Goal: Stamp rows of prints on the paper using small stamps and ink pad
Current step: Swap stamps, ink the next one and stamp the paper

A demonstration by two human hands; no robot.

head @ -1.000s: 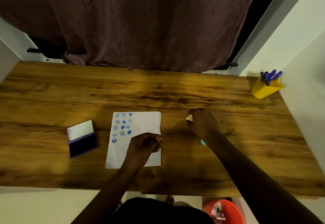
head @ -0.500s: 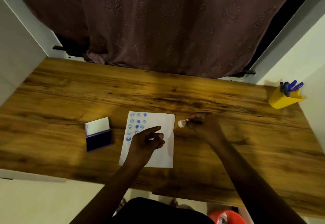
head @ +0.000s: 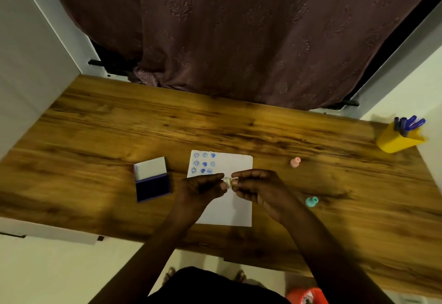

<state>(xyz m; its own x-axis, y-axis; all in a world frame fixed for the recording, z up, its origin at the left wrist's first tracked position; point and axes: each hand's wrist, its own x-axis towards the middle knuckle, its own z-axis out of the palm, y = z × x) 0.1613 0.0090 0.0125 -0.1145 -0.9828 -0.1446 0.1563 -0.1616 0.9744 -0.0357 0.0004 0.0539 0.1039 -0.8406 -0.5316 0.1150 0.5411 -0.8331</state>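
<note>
My bench (head: 239,124) carries the paper (head: 235,205) at centre, blue prints at its 11 o'clock corner. The open ink pad (head: 153,185) sits at the paper's 9 o'clock. Over the paper, my left hand (head: 203,190) and right hand (head: 260,190) both pinch one small white stamp (head: 228,181) between their fingertips. At 3 o'clock lie a pink stamp (head: 295,162) and a teal stamp (head: 311,201).

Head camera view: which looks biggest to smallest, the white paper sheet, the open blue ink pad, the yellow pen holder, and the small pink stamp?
1. White paper sheet
2. Open blue ink pad
3. Yellow pen holder, slightly smaller than the pad; it stands farther away, so this is unsure
4. Small pink stamp
</note>
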